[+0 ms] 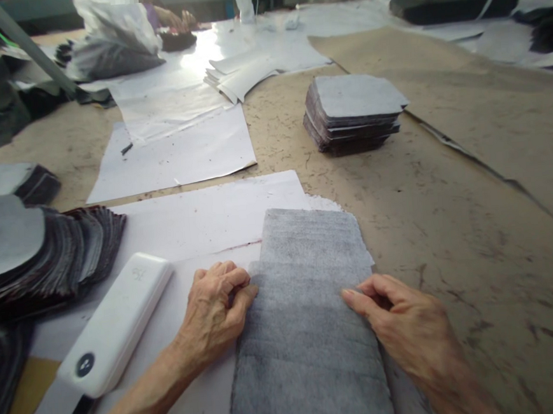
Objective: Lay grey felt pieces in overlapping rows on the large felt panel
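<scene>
One table bears the grey cloth, probably light, soft and easily creased, best held by its long edges; its layers are too indistinct to count. Beyond stands one stack. Left hand and right hand, two altogether, pinch the cloth's opposite edges. One power bank lies leftward.

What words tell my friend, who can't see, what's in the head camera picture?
A person's left hand and right hand touch opposite edges of long grey material on a table. A white device lies left; a grey-topped stack stands beyond.
</scene>
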Demonstrator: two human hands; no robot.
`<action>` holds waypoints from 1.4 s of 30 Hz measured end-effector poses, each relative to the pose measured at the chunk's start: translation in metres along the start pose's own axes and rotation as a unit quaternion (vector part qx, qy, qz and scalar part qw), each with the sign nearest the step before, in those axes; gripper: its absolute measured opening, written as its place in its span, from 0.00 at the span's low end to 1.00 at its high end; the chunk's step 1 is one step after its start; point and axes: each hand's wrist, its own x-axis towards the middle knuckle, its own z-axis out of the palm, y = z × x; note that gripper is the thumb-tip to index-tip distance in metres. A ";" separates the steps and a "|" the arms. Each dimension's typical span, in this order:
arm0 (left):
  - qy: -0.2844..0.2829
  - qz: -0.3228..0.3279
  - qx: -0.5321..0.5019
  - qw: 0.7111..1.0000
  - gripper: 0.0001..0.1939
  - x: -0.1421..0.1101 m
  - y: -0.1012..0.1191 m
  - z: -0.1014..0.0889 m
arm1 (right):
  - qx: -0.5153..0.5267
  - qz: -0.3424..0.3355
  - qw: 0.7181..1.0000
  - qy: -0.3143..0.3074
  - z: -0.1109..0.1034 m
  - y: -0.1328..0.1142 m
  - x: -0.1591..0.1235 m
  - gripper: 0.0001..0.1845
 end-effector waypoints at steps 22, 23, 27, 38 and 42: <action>-0.001 0.007 0.001 1.000 0.10 -0.037 0.003 -0.001 | -0.072 -0.123 0.990 0.010 -0.005 0.010 -0.037 0.14; -0.008 -0.002 0.001 1.000 0.10 -0.035 0.004 -0.003 | -0.064 -0.103 0.993 -0.001 -0.006 0.010 -0.037 0.15; -0.033 -0.025 -0.011 0.999 0.08 -0.033 0.007 -0.006 | -0.007 -0.067 0.998 -0.021 -0.008 0.012 -0.039 0.16; -0.034 -0.060 -0.012 0.998 0.09 -0.028 0.008 -0.005 | 0.037 0.012 0.998 -0.057 -0.010 0.010 -0.035 0.15; -0.043 -0.059 -0.012 0.997 0.08 -0.028 0.007 -0.005 | 0.047 0.022 0.997 -0.062 -0.010 0.009 -0.035 0.15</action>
